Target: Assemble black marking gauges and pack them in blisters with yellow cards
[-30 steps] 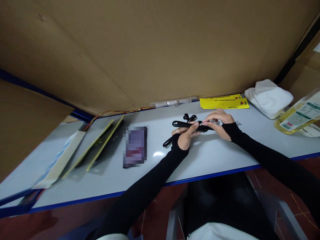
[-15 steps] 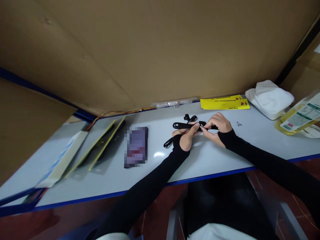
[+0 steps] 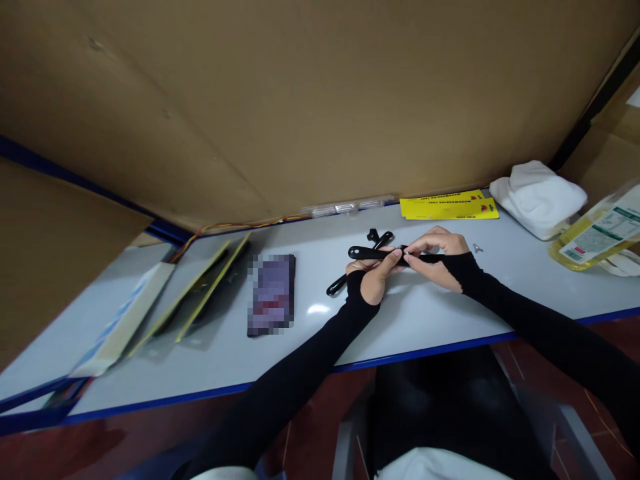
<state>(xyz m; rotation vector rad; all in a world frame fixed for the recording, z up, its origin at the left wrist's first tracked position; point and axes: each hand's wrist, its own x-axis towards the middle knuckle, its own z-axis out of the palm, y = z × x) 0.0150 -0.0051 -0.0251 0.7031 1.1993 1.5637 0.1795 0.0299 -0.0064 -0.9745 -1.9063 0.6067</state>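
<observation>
A black spokeshave [image 3: 367,253] with a hole in its handle end is gripped by my left hand [image 3: 374,277], thumb pressed near its middle. At that middle part, the fingertips of my right hand [image 3: 439,253] are pinched together; whatever small piece is between them is hidden. The other black handle passes beneath my right hand. Behind my left hand, a second black spokeshave [image 3: 337,286] lies slanted on the table, partly covered by the hand and the held tool. A small black part [image 3: 373,235] rests near its far end. Small silvery pieces [image 3: 477,247] lie right of my right hand.
Yellow cards [image 3: 450,207] lie along the back edge beside clear plastic packaging [image 3: 350,208]. A white cloth bundle [image 3: 537,197] and a bottle of yellow liquid [image 3: 595,233] stand right. Leftward are a pixelated dark flat object [image 3: 273,293], yellow-edged packages [image 3: 200,287] and a white box [image 3: 125,313].
My right hand has turned and lowered, its fingertips now on the tool's middle, where a small shiny piece showed between them before. The left hand keeps its grip; the spokeshave has shifted slightly.
</observation>
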